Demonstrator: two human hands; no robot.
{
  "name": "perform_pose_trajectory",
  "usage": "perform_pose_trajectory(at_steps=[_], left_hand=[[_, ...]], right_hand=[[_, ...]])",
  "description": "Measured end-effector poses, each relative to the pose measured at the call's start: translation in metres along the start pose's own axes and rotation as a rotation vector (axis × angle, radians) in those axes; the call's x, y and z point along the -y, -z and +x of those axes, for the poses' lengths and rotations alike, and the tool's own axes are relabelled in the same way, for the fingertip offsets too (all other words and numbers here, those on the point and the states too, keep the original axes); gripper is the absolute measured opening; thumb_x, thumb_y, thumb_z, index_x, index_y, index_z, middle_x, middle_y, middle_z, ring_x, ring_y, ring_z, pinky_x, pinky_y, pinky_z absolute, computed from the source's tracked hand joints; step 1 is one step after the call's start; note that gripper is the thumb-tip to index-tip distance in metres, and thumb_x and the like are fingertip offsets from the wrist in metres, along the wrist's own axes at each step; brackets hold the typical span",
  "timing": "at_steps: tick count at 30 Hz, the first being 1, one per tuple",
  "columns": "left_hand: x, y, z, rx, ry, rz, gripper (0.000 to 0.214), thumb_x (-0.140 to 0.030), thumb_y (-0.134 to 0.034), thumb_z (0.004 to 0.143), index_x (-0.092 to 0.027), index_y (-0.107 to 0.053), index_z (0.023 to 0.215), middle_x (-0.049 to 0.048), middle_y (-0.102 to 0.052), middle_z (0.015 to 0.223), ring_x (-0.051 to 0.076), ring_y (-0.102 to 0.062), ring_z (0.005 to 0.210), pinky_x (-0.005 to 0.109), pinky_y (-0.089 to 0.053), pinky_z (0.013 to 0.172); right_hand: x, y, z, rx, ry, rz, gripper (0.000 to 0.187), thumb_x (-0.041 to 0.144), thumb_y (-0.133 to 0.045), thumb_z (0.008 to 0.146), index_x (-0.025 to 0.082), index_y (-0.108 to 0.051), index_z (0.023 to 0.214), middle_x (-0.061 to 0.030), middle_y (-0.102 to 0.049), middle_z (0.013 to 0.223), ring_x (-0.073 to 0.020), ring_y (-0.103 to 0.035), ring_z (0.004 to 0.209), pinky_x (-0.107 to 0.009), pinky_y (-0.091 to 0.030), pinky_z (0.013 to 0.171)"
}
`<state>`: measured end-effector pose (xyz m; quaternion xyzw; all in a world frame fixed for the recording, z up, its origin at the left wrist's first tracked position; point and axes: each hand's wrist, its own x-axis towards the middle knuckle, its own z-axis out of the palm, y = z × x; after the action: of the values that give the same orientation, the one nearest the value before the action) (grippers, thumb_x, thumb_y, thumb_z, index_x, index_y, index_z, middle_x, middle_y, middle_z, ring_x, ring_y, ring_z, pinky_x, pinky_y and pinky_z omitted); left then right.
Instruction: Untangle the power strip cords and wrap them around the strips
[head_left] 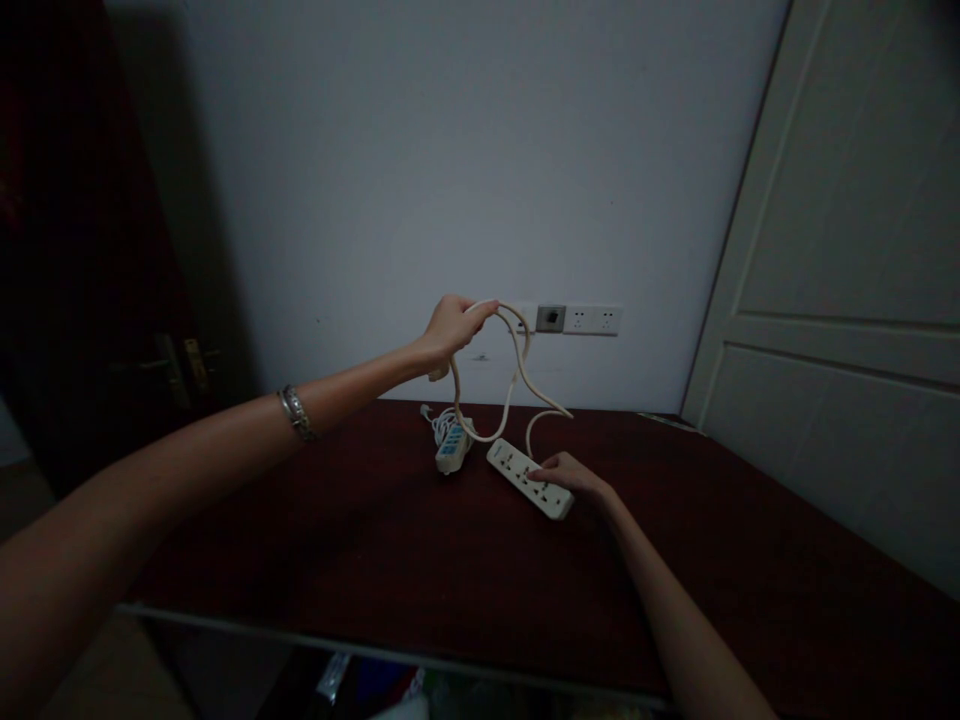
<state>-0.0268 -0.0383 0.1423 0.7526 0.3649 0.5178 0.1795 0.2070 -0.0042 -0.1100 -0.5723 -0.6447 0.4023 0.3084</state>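
My left hand is raised in front of the wall, its fingers closed round a looped white power cord. Loops of the cord hang below the hand, and one end runs down toward a white power strip. That strip lies slantwise at table height, with my right hand gripping its near right part, thumb over the sockets. Left of it, a second power strip with blue socket faces rests on the table, its own white cord bundled beside it.
The dark red table reaches back to the wall. Wall sockets and a grey wall plate sit just above its back edge. A pale panelled door stands at the right. Various items show below the table's front edge.
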Motion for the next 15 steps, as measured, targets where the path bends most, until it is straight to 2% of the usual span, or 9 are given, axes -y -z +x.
perform_pose_trajectory(at_steps=[5,15], left_hand=[[0.0025,-0.0008,0.0000,0.010,0.005,-0.007,0.043,-0.045,-0.052,0.075,-0.018,-0.040,0.045,-0.0048,-0.032,0.036,0.005,-0.029,0.036,0.023,-0.019,0.042],[0.0092,-0.0010,-0.0014,0.014,0.028,0.016,0.042,-0.046,-0.052,0.075,-0.018,-0.042,0.045,-0.0044,-0.034,0.036,0.006,-0.029,0.036,0.023,-0.020,0.042]], right_hand=[[-0.0007,0.0013,0.0001,-0.020,0.030,-0.020,0.025,0.034,-0.073,0.060,0.011,-0.069,0.071,-0.0056,-0.067,0.064,-0.0118,-0.057,0.054,-0.018,-0.039,0.046],[0.0015,0.0060,-0.0033,-0.014,0.026,-0.024,0.030,0.034,-0.072,0.062,0.009,-0.070,0.079,-0.0067,-0.068,0.069,-0.0129,-0.058,0.058,-0.020,-0.041,0.051]])
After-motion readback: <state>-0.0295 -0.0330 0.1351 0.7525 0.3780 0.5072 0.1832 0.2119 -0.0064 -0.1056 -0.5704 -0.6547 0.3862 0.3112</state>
